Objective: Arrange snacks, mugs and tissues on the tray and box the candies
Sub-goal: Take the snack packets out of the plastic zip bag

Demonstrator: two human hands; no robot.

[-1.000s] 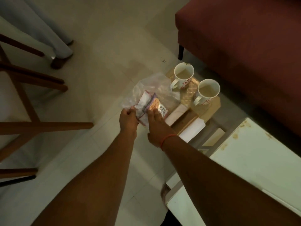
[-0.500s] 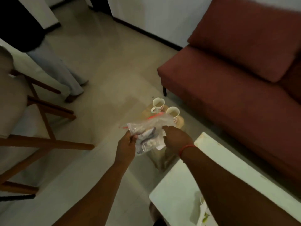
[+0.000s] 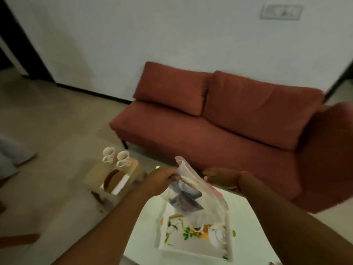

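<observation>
Nearest to me, the floral tray (image 3: 194, 243) sits on the white table (image 3: 254, 222). I see nothing loaded on its printed surface; it appears bare, though the bag hanging over it hides part of the far end.

Above the tray, my left hand (image 3: 162, 180) grips the clear zip bag of snack packets (image 3: 193, 196) at its upper edge, fingers curled and clamped on the plastic. The bag hangs over the tray's far half, not touching it as far as I can judge. My right hand (image 3: 219, 176) is just beside the bag's far side, held flat over the table's far edge; motion blur prevents me from telling whether its fingers pinch the bag or merely lie near it.

Further out on the left, the two mugs (image 3: 116, 159) stand side by side on a low wooden stool (image 3: 118, 178), well apart from the tray. White sheets, possibly tissues, lie on that stool; I cannot confirm. No candies or candy box are identifiable.

Assessment: the task is at an early stage. The snacks are arriving at the tray; mugs, tissues and candies are outstanding.

Clearance: open floor (image 3: 57, 131) lies between stool and table, giving free passage. The red sofa (image 3: 219, 121) stands close beyond the table's far edge, limiting reach there. The tray's raised rim should be cleared when lowering the bag.
</observation>
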